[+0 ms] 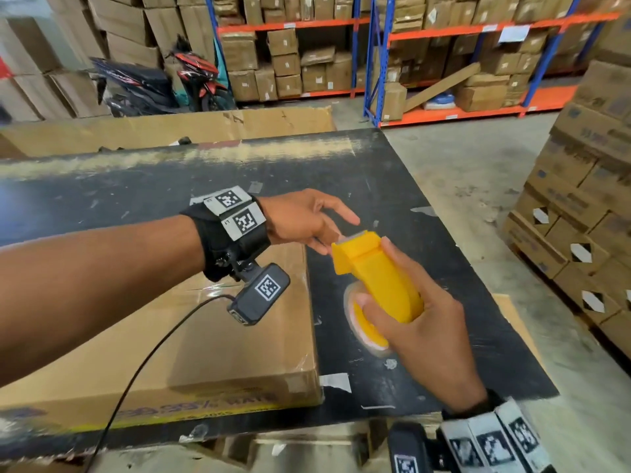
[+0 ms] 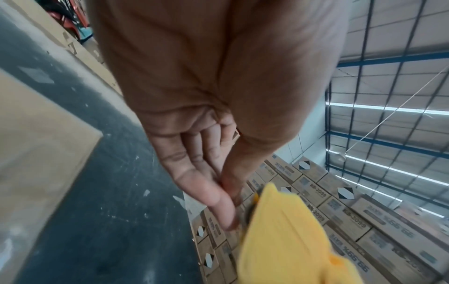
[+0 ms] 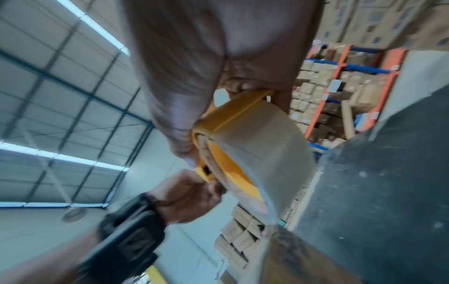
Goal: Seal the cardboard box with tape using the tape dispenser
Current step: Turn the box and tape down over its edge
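Right hand [image 1: 415,322] has a firm grip on the yellow tape dispenser [image 1: 377,278] while the left hand [image 1: 302,220] pinches at its blade end, so the loose tape could easily fold onto itself before reaching the cardboard box [image 1: 205,336] by the worktop's [image 1: 392,172] near edge.

The yellow dispenser [image 1: 374,278], loaded with a clear tape roll, is held above the black table at centre frame, mouth pointing up-left. The brown box [image 1: 191,336] lies flat at lower left, flaps closed.
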